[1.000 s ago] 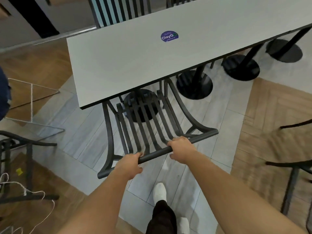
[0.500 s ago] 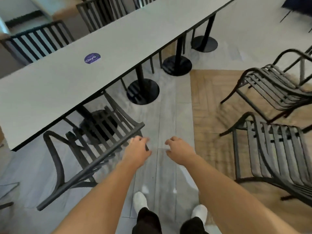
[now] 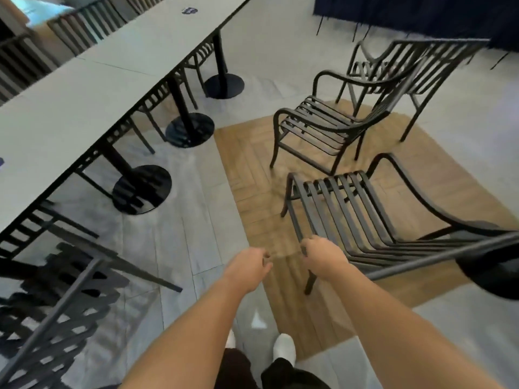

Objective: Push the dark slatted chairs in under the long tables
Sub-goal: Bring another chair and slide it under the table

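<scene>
fingers (image 3: 304,249) of right hand (image 3: 323,259) seemingly touching nearest chair (image 3: 345,209)

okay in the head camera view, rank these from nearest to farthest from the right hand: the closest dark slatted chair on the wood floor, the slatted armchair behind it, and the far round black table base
1. The closest dark slatted chair, right beside the right hand.
2. The dark slatted armchair, farther back on the wood flooring.
3. The far round black table base, up left under the long grey table.
</scene>
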A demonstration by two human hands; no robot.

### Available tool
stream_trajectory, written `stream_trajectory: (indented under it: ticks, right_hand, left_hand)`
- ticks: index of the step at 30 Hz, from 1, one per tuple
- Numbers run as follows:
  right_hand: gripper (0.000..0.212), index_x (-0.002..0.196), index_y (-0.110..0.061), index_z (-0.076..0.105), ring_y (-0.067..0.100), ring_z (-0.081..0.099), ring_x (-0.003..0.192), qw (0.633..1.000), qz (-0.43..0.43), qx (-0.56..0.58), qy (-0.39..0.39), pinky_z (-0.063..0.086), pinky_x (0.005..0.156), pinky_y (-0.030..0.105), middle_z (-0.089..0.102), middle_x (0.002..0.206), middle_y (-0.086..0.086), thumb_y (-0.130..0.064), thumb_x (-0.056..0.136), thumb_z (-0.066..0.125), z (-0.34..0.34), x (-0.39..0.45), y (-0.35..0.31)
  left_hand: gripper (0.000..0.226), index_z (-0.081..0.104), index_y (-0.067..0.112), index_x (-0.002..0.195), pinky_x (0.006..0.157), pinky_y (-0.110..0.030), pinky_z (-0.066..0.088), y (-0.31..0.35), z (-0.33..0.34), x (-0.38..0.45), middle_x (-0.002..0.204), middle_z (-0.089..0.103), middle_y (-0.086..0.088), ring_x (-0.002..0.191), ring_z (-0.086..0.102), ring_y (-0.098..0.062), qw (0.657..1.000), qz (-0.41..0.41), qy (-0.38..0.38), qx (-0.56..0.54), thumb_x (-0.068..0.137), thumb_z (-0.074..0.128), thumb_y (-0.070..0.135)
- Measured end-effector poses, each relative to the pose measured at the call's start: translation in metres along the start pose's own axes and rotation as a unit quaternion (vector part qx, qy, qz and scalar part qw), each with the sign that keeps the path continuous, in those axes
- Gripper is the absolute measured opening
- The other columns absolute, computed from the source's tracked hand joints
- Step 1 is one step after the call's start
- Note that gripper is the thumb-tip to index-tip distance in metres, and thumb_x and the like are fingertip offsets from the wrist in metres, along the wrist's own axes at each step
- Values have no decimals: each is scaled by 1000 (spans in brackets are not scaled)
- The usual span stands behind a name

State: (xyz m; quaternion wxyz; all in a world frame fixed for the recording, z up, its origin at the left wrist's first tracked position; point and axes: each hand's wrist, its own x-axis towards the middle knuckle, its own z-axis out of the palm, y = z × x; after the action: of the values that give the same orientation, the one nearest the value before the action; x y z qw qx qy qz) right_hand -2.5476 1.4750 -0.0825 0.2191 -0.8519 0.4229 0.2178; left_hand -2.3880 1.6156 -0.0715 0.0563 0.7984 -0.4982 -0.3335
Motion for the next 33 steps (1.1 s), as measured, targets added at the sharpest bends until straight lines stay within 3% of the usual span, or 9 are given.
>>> stream_trajectory:
  ticks: [5,14,18,25,30,33]
  right_hand:
    - [29,127,-22,60,26,59,109,995,71,58,25,53,91,41,59,121,3,-33,101,52,-10,-9,63]
    - [34,135,-28,58,23,62,112,969,186,161,37,56,94,42,62,125,0,-35,102,54,-30,-5,133]
    - [35,135,-28,59,20,62,113,954,216,197,71,55,93,38,62,127,-3,-35,101,56,-34,1,149]
    - [31,129,-27,61,17,62,105,958,204,190,73,56,91,37,61,119,-3,-38,101,55,-50,8,190]
    - [34,133,-27,60,18,62,108,970,159,181,35,55,94,39,61,123,-3,-37,101,56,-64,16,249]
    - [34,133,-26,59,17,60,110,980,121,157,14,53,97,38,60,127,-2,-35,101,56,-70,20,293]
  left_hand:
    - [31,68,21,123,86,-38,55,58,3,47,113,72,-1,100,67,-21,996,65,-42,36,103,53,39]
    - [28,65,24,125,75,-27,50,117,7,133,110,70,4,92,64,-12,979,157,-114,68,104,53,37]
    - [28,65,25,126,80,-29,51,135,7,159,113,69,4,97,63,-14,972,176,-128,86,104,53,38]
    - [32,64,23,131,90,-34,57,173,20,181,118,69,2,102,66,-16,971,175,-140,83,105,54,39]
    - [27,64,24,125,77,-23,50,208,45,187,104,64,7,91,63,-12,980,152,-124,46,105,52,38]
    - [25,65,25,118,74,-25,52,231,67,184,100,65,6,88,64,-12,987,119,-107,21,105,51,41]
